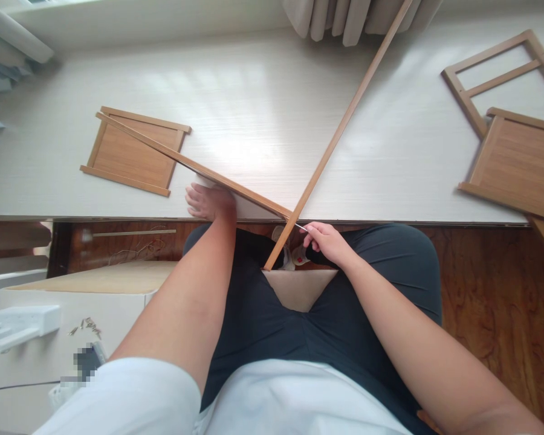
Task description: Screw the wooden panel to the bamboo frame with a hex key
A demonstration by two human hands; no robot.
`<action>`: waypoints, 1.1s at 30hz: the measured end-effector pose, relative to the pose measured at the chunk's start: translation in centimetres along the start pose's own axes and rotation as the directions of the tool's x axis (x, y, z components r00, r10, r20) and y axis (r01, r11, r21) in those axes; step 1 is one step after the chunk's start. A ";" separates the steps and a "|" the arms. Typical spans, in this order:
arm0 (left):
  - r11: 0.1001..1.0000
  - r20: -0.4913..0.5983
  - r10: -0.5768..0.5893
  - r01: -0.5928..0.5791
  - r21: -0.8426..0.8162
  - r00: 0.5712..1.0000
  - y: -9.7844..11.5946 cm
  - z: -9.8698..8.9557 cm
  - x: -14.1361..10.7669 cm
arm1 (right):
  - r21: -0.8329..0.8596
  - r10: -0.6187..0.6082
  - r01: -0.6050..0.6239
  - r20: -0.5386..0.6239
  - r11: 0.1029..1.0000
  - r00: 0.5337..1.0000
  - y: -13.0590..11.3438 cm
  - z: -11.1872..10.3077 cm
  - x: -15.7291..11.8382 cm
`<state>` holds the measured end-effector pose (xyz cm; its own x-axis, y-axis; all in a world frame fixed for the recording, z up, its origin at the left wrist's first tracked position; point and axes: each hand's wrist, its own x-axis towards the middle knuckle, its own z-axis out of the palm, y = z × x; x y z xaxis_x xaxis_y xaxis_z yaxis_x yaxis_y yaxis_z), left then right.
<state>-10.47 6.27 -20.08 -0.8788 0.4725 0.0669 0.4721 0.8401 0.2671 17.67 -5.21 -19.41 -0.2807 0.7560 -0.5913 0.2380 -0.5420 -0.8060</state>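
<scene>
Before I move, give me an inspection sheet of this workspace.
Surface: pale tabletop, bright glare near the middle.
Job's things: slanting wooden piece meets long wooden strip near the table's front edge; left panel lies flat; right panel overlaps open frame.
Clutter: small metal pieces loose on the white cabinet.
Grippers: right hand pinches a thin metal tool at the meeting point; left hand is beside the slanting wooden piece, blurred, grip unclear.
Cables: dark cable across the cabinet; tangled thin cord on the floor, left.
Surroundings: curtain at the far edge; wood-look floor.
</scene>
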 end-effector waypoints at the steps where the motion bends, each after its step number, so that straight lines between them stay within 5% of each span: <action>1: 1.000 0.000 0.002 -0.002 0.004 1.000 0.0 0.0 0.0 | -0.001 0.002 -0.002 -0.005 1.000 1.000 0.0 0.0 0.0; 33: 1.000 -0.004 -0.001 0.001 0.010 1.000 0.1 -0.2 0.0 | 0.084 0.130 -0.124 -0.064 0.989 0.989 0.1 0.0 0.4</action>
<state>-10.41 6.25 -19.89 -0.8793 0.4711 0.0704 0.4723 0.8431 0.2572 17.62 -4.99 -19.75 -0.1872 0.7013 -0.6879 0.1920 -0.6606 -0.7258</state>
